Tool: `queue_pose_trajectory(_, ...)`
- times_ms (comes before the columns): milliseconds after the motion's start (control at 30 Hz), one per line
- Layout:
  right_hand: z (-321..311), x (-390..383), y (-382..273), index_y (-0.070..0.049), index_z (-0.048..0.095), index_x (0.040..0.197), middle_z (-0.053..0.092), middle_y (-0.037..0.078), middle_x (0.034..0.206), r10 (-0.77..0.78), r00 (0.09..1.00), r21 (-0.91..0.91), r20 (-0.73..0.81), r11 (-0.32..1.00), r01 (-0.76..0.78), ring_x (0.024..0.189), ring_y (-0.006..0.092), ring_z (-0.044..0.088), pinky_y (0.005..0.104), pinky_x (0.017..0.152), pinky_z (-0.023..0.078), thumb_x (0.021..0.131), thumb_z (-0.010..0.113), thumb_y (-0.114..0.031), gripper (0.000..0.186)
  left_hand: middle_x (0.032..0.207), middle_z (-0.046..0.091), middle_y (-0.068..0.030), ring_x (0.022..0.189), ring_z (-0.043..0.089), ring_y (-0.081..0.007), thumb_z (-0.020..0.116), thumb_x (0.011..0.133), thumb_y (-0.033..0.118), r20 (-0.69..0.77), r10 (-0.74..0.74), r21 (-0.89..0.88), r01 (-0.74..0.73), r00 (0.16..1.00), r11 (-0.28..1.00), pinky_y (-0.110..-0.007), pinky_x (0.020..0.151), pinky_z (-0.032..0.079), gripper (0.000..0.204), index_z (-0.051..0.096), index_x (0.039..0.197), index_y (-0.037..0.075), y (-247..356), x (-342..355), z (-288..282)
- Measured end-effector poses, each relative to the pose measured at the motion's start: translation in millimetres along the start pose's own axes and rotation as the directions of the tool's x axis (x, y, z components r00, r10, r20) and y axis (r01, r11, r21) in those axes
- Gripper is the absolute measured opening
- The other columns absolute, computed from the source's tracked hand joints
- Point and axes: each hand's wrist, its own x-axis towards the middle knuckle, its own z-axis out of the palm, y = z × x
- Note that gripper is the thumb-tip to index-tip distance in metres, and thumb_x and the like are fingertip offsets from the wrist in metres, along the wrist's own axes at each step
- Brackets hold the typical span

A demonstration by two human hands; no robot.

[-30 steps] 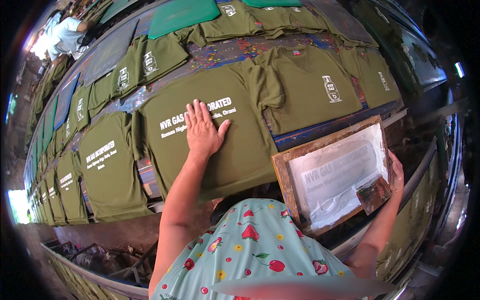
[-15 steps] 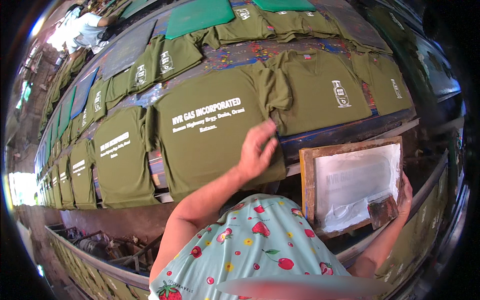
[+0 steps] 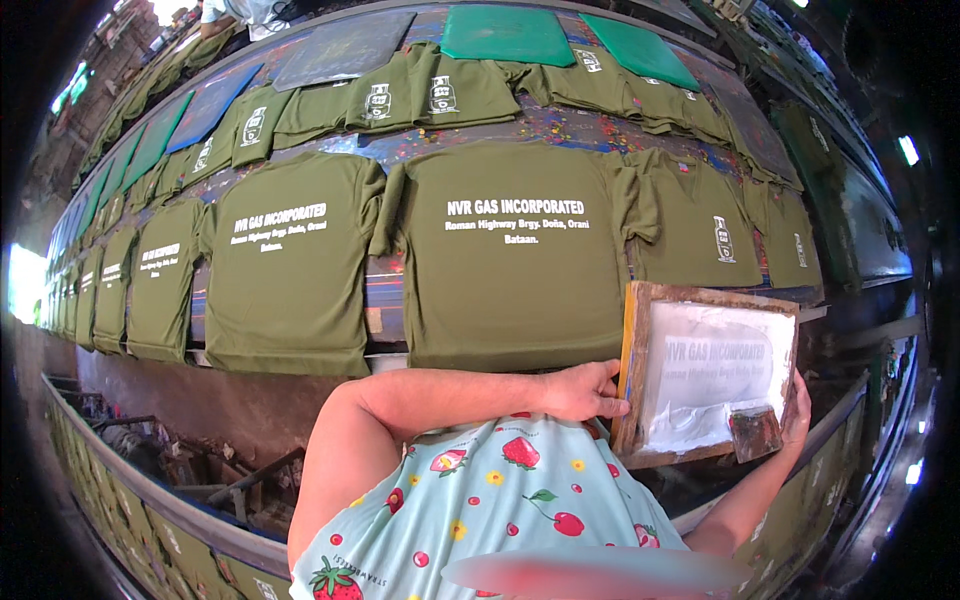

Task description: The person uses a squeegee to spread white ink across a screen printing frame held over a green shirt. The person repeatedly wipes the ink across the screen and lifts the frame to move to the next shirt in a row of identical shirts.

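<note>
A wooden screen-printing frame [image 3: 640,372] with a white mesh is tilted in front of me at the right. My left hand [image 3: 590,391] grips its left edge, thumb and fingers closed on the wood. Around the lower right side of the frame wraps my right hand [image 3: 797,412]. A brown squeegee block [image 3: 756,434] rests inside the frame at its lower right corner, beside a smear of white ink [image 3: 690,428]. Just beyond my left hand lies an olive T-shirt [image 3: 515,300] with white lettering, spread flat on the table.
More printed olive shirts lie along the long, paint-specked table [image 3: 430,150], including one [image 3: 690,230] with a cylinder-shaped print. Green boards [image 3: 505,35] and a grey board [image 3: 345,50] sit at the far side. Behind me runs a rail [image 3: 160,500] with shirts below it. A person [image 3: 250,15] stands far left.
My left hand has come from above the large shirt to the frame's left edge and closed on it. The view has turned, so the shirts appear farther right.
</note>
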Motion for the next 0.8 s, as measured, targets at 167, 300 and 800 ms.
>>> queue_pose_trajectory(167, 51.2, 18.6, -20.8, 0.006, 0.050, 0.161, 0.056, 0.016, 0.163, -0.041, 0.999, -0.021, -0.001, 0.999, 0.041, 0.152, 0.0293, 0.050, 0.0441, 0.130, 0.031, 0.109, 0.063, -0.049, 0.077, 0.096, 0.071, -0.0036, 0.089, 0.065, -0.0106, 0.069, 0.111, 0.012, -0.360, 0.197, 0.015, -0.206, 0.912, 0.978, -0.028, 0.081, 0.057, 0.074, 0.028, 0.171, -0.004, -11.3, -15.8, -27.8)
queue_pose_trajectory(300, 127.9, 55.4, -22.7, 0.007, 0.053, 0.159, 0.059, 0.016, 0.159, -0.090, 0.995, -0.032, -0.047, 0.996, 0.088, 0.148, 0.0295, 0.054, 0.0443, 0.127, 0.036, 0.111, 0.063, -0.046, 0.072, 0.093, 0.066, -0.0004, 0.079, 0.059, -0.0079, 0.074, 0.108, 0.012, -0.647, 0.270, 0.037, -0.324, 0.713, 0.945, -0.027, 0.071, 0.054, 0.077, 0.033, 0.171, -0.003, 1.5, -30.9, -64.2)
queue_pose_trajectory(800, 409.5, 173.8, 56.9, 0.011, 0.041, 0.165, 0.051, 0.021, 0.166, -0.051, 0.962, 0.206, 0.268, 0.979, -0.006, 0.155, 0.0282, 0.048, 0.0422, 0.130, 0.033, 0.113, 0.062, -0.038, 0.074, 0.141, 0.072, -0.0127, 0.115, 0.072, -0.0137, 0.072, 0.092, -0.013, -0.904, 0.425, 0.409, -0.360, -0.040, 0.838, -0.027, 0.101, 0.057, 0.065, 0.057, 0.156, -0.010, 14.0, -161.8, -193.0)
